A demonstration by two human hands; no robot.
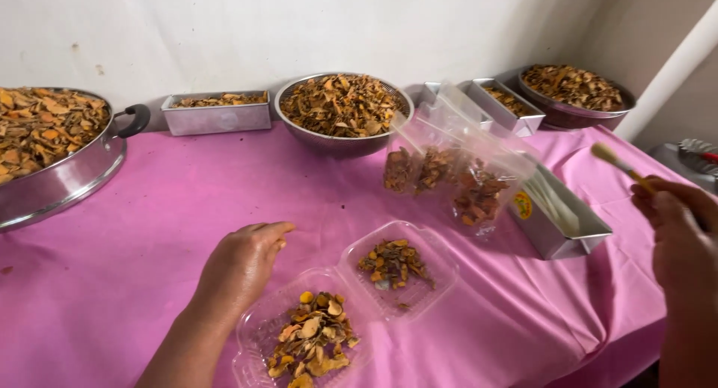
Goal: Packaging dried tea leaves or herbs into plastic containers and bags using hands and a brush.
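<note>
My left hand [241, 267] rests on the pink tablecloth [149, 231], fingers curled loosely, holding nothing, just left of a clear hinged plastic container [441, 262]. Both halves of the container hold dried orange-brown slices [313, 342]. My right hand [677, 231] is raised at the right edge, gripping a thin stick with a pale tip [615, 162]. Behind the container stand clear plastic bags [460, 171] partly filled with the same dried slices.
A large steel pan [56, 182] of slices sits far left. Along the wall stand a small steel tray [217, 113], a steel bowl [340, 139], two more trays [516, 108] and another bowl [576, 115]. A steel box [561, 227] holds sticks.
</note>
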